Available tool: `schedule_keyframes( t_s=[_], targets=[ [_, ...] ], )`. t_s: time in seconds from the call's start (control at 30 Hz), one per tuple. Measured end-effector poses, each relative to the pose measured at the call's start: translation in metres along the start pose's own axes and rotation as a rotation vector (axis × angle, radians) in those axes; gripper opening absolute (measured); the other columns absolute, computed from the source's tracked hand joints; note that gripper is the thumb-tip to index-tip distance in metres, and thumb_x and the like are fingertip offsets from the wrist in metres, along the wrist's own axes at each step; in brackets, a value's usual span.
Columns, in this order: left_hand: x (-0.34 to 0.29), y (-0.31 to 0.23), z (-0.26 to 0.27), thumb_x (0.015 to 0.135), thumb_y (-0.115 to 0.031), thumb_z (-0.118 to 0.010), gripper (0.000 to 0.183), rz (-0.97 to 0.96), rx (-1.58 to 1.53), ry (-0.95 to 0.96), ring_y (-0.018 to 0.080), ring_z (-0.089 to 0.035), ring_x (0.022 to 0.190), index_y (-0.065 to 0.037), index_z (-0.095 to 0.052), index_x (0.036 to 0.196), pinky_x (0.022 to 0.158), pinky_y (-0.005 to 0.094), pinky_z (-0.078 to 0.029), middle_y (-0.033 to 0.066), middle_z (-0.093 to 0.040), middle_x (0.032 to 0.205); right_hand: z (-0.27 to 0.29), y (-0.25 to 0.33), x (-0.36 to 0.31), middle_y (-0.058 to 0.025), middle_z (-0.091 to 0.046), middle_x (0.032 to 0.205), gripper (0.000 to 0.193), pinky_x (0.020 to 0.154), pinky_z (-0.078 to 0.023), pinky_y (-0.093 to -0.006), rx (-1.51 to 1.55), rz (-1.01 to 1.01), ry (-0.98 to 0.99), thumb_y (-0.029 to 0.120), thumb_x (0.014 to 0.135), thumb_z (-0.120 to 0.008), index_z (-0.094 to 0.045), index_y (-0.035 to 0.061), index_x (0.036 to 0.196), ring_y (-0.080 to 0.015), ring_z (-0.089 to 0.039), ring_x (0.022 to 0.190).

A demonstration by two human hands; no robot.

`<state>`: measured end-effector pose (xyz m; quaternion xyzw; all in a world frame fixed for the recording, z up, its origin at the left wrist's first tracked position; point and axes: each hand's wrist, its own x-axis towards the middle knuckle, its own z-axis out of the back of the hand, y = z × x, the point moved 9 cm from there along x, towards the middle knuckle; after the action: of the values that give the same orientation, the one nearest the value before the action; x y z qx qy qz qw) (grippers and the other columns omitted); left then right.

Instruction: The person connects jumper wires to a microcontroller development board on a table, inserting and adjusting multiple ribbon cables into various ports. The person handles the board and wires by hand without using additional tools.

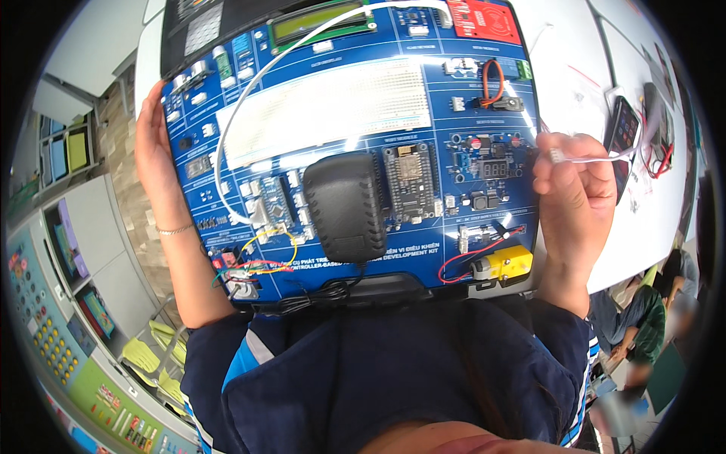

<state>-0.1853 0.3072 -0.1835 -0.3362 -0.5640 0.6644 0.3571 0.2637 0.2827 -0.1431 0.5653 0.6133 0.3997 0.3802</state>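
Observation:
A blue electronics kit board [446, 295] in a black case lies in front of me. My left hand [153, 151] grips its left edge, with the fingers along the side and partly hidden. Beyond the right edge, my right hand [575, 181] pinches a thin cable [605, 159] near its small white plug [557, 155]. On the board are a white breadboard [325, 110], a microcontroller module [411, 181], a voltage module with a digit display [491, 168] and a yellow gear motor [505, 263]. A black power adapter [342, 208] rests on the lower middle.
A white cable [261, 79] arches over the board from top to lower left. On the white table [560, 60] at right lie a phone [622, 136], a clear bag [586, 91] and red-black wires [659, 155]. Other people sit at lower right; shelves [79, 250] and green chairs [151, 356] stand left.

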Motion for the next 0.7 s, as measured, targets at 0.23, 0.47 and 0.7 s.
schedule_keyframes(
  t_s=[0.23,0.47,0.7],
  targets=[
    [0.002,0.007,-0.002,0.105,-0.027,-0.043,0.043,0.029,-0.164,0.052,0.017,-0.057,0.12,0.006,-0.054,0.131,0.105,0.0284,-0.043,0.0144,-0.06,0.129,0.015,-0.003,-0.004,-0.0264,-0.061,0.124,0.027,0.089,-0.059,-0.031,-0.01,-0.023,-0.016,-0.004,0.091,-0.064,-0.061,-0.003,0.118,-0.0251,-0.069,0.103],
    [0.007,0.008,0.001,0.104,-0.026,-0.044,0.043,-0.029,-0.187,0.077,0.0168,-0.058,0.118,0.007,-0.055,0.129,0.106,0.0286,-0.043,0.0155,-0.061,0.127,0.018,-0.003,-0.001,-0.0246,-0.062,0.121,0.026,0.09,-0.059,-0.0323,-0.012,-0.002,-0.031,-0.005,0.09,-0.065,-0.065,-0.0033,0.116,-0.0285,-0.068,0.105],
    [0.002,0.001,-0.007,0.103,-0.022,-0.048,0.039,-0.077,-0.224,0.107,0.0194,-0.058,0.117,0.008,-0.056,0.127,0.105,0.0304,-0.044,0.0162,-0.062,0.126,0.03,-0.012,0.009,-0.0186,-0.066,0.115,0.03,0.081,-0.058,-0.0249,-0.016,-0.031,-0.049,-0.002,0.09,-0.066,-0.062,-0.0045,0.12,-0.0236,-0.069,0.101]
  ],
)
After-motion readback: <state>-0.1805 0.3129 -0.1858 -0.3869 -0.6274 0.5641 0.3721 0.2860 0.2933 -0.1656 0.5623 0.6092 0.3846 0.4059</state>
